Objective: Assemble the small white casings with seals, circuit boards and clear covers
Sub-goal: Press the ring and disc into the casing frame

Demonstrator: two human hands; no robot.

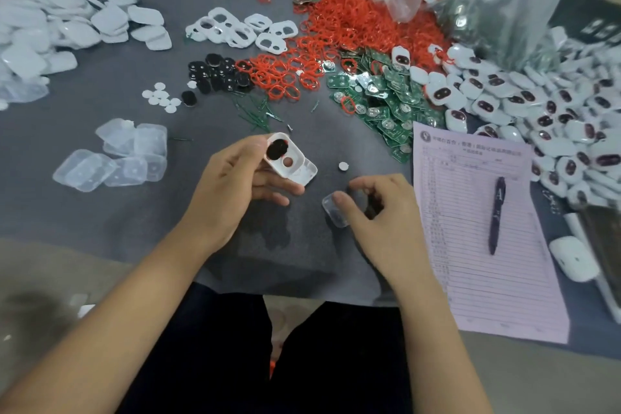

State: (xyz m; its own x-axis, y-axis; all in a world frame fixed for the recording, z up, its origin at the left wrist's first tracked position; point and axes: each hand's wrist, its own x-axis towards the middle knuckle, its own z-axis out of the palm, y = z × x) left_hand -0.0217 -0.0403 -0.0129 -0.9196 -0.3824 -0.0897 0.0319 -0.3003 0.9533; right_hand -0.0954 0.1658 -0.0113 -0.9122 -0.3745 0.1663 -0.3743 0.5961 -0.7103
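The left hand (232,185) holds a white casing (289,160) above the grey counter (100,222), near its front edge. Thumb on the casing's upper left corner, fingers (279,190) extended beneath it; the casing is tilted, open side up. A black disc (276,148) sits in one of its two round openings; the other opening is unfilled.

The right hand (383,212) rests on the counter just right of the left, fingers curled, thumb pressing on a clear cover (334,210). A dark item appears to lie under the curled fingers, but the view is too blurred to identify it. A small white disc (343,165) lies on the counter between the two hands, apart from both.

Stock on the counter: clear covers (114,158) piled at left; white backs (67,27) heaped at far left; empty white casings (242,28) at centre rear; black discs (218,72) and white discs (161,96) below them; red seals (346,27) in a large heap; green circuit boards (386,101) right of centre; finished units (537,104) piled at right. A lined form (477,245) lies at right with a pen (496,212) on it.
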